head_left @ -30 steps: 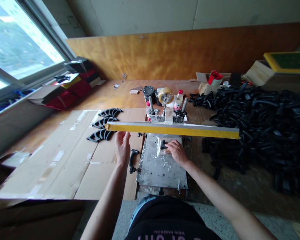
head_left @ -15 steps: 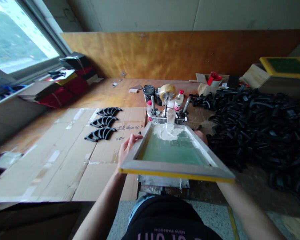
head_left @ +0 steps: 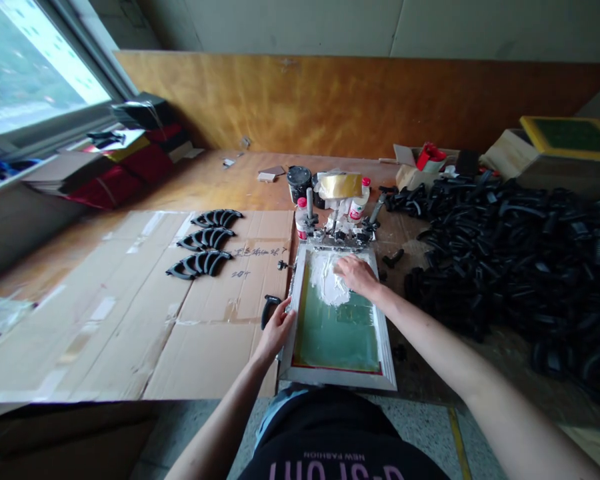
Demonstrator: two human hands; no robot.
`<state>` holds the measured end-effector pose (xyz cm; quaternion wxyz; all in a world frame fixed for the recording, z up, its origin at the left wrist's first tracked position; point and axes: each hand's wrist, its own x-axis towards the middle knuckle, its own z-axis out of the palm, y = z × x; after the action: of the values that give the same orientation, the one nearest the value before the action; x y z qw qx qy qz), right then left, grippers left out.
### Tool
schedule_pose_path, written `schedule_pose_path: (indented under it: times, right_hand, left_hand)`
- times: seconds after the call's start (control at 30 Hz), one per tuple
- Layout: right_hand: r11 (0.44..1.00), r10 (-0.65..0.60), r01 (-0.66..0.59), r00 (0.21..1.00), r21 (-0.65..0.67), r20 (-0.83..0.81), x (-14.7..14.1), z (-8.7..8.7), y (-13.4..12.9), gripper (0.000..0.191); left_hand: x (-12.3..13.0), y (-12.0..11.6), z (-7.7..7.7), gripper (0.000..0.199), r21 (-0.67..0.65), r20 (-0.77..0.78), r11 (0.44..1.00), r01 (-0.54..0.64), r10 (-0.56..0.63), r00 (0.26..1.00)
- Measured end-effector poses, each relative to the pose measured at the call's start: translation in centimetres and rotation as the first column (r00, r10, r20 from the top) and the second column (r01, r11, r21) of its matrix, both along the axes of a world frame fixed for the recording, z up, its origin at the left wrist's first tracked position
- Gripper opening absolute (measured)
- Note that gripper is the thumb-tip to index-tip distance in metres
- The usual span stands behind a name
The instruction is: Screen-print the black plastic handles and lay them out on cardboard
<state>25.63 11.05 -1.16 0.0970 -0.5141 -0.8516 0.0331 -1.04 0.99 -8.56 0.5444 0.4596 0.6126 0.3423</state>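
Observation:
A screen frame (head_left: 387, 347) with green mesh lies flat in front of me, a patch of white paste (head_left: 330, 283) on its upper part. My right hand (head_left: 359, 275) is closed over the paste, its fingers curled round something I cannot make out. At the frame's left edge is my left hand (head_left: 279, 325), its fingers near a black curved part (head_left: 270, 311) on the cardboard; whether it grips the part is unclear. Metal clamps (head_left: 337, 237) hold the far end of the frame. Black curved parts (head_left: 200, 264) stand in three rows on the cardboard to the left.
A big heap of black parts (head_left: 505, 267) covers the right side. Behind the clamps are a black tub (head_left: 299, 183), a tape roll (head_left: 340, 186) and bottles with red caps (head_left: 302, 217). Cardboard (head_left: 220, 360) covers the left of the table.
The raised frame has come down flat. My right hand has moved from its right side onto the paste. My left hand has shifted down and right, and a black part now shows beside it.

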Motion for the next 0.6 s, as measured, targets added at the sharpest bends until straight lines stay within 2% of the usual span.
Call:
schedule_pose_path:
  times: [0.07, 0.13, 0.2, 0.3, 0.4, 0.5, 0.6]
  right_hand:
    - [0.984, 0.174, -0.174, 0.985, -0.025, -0.007, 0.5, 0.1, -2.2, 0.019]
    - [0.943, 0.323, -0.326, 0.945, -0.069, -0.053, 1.1, 0.6, -3.6, 0.023]
    - [0.91, 0.386, -0.399, 0.914, -0.115, -0.123, 1.6, 1.2, -4.0, 0.022]
    - [0.946, 0.289, -0.308, 0.942, -0.1, -0.17, 1.5, 1.4, -3.3, 0.019]
    - [0.981, 0.195, -0.196, 0.97, 0.008, -0.148, 0.9, 0.3, -3.5, 0.025]
    - [0.959, 0.283, -0.28, 0.949, 0.04, -0.135, 0.6, -0.7, -4.8, 0.026]
    - [0.954, 0.297, -0.297, 0.937, 0.027, -0.185, 0.6, -0.3, -4.3, 0.015]
  left_hand:
    - [-0.1, 0.0, -0.1, 0.07, 0.0, -0.03, 1.0, 0.006, -0.006, 1.0]
    - [-0.1, -0.1, 0.0, 0.07, 0.003, -0.047, 1.0, 0.002, -0.002, 0.999]
    - [0.0, -0.1, 0.0, 0.071, 0.007, -0.05, 1.0, -0.01, 0.01, 0.999]
    - [0.1, -0.2, 0.4, 0.072, 0.003, -0.043, 1.0, -0.031, 0.031, 0.999]
    - [0.2, -0.3, 0.9, 0.072, -0.01, -0.005, 0.999, -0.047, 0.047, 0.999]
    - [0.4, -0.4, 1.5, 0.073, -0.026, 0.045, 0.998, -0.051, 0.052, 0.998]
    - [0.6, -0.6, 2.7, 0.073, -0.048, 0.078, 0.998, -0.051, 0.054, 0.995]
